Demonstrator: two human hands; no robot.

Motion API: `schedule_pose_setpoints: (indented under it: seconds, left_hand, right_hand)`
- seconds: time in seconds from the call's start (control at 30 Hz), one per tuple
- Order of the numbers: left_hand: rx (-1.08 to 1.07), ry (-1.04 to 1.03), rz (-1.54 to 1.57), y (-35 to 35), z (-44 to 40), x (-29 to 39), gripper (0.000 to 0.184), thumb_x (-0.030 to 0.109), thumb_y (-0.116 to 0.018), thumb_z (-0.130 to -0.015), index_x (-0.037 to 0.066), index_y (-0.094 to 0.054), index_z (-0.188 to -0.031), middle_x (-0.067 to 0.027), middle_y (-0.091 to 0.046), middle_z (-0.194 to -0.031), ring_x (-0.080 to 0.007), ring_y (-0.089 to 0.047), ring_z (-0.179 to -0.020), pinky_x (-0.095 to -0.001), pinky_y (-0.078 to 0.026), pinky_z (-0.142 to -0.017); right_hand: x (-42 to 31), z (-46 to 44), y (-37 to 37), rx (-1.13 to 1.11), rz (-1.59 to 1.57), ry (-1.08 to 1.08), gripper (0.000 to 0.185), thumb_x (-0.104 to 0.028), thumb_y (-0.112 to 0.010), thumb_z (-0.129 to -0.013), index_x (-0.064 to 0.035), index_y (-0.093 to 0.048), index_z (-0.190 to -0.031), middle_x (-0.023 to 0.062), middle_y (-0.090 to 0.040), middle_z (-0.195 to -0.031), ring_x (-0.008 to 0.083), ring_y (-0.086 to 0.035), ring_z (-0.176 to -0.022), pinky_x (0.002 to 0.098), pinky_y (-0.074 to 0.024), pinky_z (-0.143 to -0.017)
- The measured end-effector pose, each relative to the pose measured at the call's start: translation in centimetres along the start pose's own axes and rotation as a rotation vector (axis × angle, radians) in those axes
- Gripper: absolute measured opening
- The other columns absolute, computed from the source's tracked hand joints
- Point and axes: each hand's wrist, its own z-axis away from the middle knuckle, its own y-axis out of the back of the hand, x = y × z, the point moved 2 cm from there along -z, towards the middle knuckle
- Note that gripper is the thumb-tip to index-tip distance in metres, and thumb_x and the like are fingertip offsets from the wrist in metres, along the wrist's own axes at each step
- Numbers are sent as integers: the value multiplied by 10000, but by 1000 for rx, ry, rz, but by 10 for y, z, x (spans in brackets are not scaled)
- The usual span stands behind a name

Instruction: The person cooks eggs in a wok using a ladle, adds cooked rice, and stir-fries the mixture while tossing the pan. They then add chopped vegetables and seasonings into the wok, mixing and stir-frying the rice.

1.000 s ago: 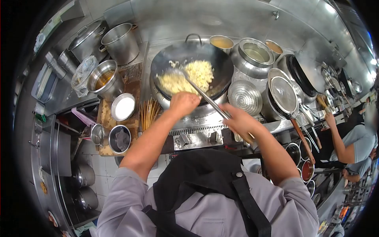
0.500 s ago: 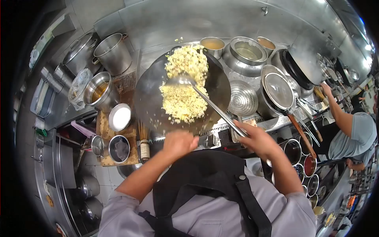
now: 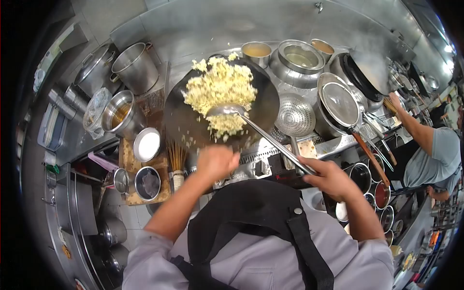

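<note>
A large dark wok (image 3: 181,113) is tilted up in front of me, and pale yellow chopped food (image 3: 220,87) is spread over it, some bits in the air at its far edge. My left hand (image 3: 217,163) is closed at the wok's near edge; its grip is blurred and what it holds is hidden. My right hand (image 3: 328,176) is wrapped round the handle end of a long steel ladle (image 3: 275,142). The ladle's bowl lies over the lower part of the food.
A perforated skimmer (image 3: 296,116) and a mesh strainer (image 3: 340,104) lie to the right. Left are a pot of brown liquid (image 3: 120,116), a bowl of white contents (image 3: 147,144) and a bamboo brush (image 3: 178,169). At the far right a person (image 3: 430,150) reaches toward another wok (image 3: 369,77).
The wok first came nearer and tilted up, with my left hand moving down. Since then the food has shifted and scattered, and my right hand has moved slightly right and down with the ladle.
</note>
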Motion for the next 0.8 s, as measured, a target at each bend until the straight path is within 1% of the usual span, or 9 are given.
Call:
schedule_pose_setpoints:
  seconds: [0.1, 0.2, 0.3, 0.43, 0.47, 0.57, 0.67, 0.7, 0.8]
  left_hand:
    - [111, 28, 93, -22, -55, -32, 422, 404, -620, -941, 94, -621, -655, -141, -641, -694, -365, -649, -669, -496, -514, -627]
    - [243, 34, 108, -57, -43, -31, 418, 402, -631, -928, 91, -639, -649, -126, -676, -705, -361, -670, -665, -511, -532, -612]
    - [0, -27, 114, -62, 29, -5, 405, 367, -639, -924, 105, -620, -616, -129, -634, -660, -333, -650, -634, -480, -529, -607]
    - [91, -18, 31, -24, 5, -16, 418, 396, -623, -914, 100, -634, -618, -116, -623, -633, -332, -637, -605, -488, -514, -568]
    - [105, -15, 86, -24, -16, -30, 414, 395, -615, -917, 95, -646, -634, -127, -620, -635, -344, -637, -609, -493, -506, -573]
    - [144, 66, 97, -43, -65, -65, 424, 387, -619, -923, 81, -625, -629, -136, -626, -648, -357, -641, -652, -509, -497, -614]
    - [116, 82, 157, -43, -73, -77, 315, 355, -680, -913, 63, -696, -794, -147, -684, -850, -348, -662, -852, -467, -514, -707]
    - [262, 27, 166, -41, -61, -74, 279, 331, -711, -904, 55, -703, -941, -152, -674, -1003, -352, -636, -979, -455, -510, -805]
    - [357, 198, 238, -23, 8, -83, 503, 289, -765, -890, 36, -629, -1304, -149, -575, -1345, -371, -542, -1234, -455, -444, -1052]
  right_hand:
    - [-11, 12, 15, -67, -34, -195, 599, -126, -718, -927, -201, -563, -1500, 82, -643, -792, 128, -552, -632, 317, -515, -657]
    - [-7, -43, -12, 83, 140, 59, 629, -159, -728, -929, -191, -522, -1523, 158, -663, -833, 214, -605, -700, 376, -532, -744]
    - [28, -87, -49, 167, 176, 163, 618, -160, -718, -941, -186, -514, -1524, 177, -661, -844, 235, -636, -725, 394, -532, -762]
    - [37, -46, -53, 195, -474, 5, 566, -127, -666, -973, -210, -531, -1516, 55, -602, -733, 131, -582, -627, 311, -509, -581]
    - [27, -48, -51, 241, -525, -51, 612, -79, -639, -977, -217, -481, -1552, 0, -552, -713, 79, -523, -581, 257, -460, -517]
    - [4, -94, -56, 283, -462, -7, 640, -66, -605, -980, -148, -370, -1570, 22, -566, -730, 97, -533, -573, 275, -466, -512]
    - [-8, -149, -93, 243, -451, -43, 597, -93, -630, -984, -111, -394, -1532, 33, -580, -777, 111, -567, -604, 295, -477, -508]
    - [-5, -153, -91, 245, -449, -40, 597, -93, -630, -984, -111, -394, -1532, 33, -580, -777, 111, -567, -604, 295, -477, -508]
    - [-9, -147, -86, 76, -612, -18, 591, -133, -656, -969, -98, -441, -1519, 69, -616, -804, 155, -614, -652, 328, -507, -567]
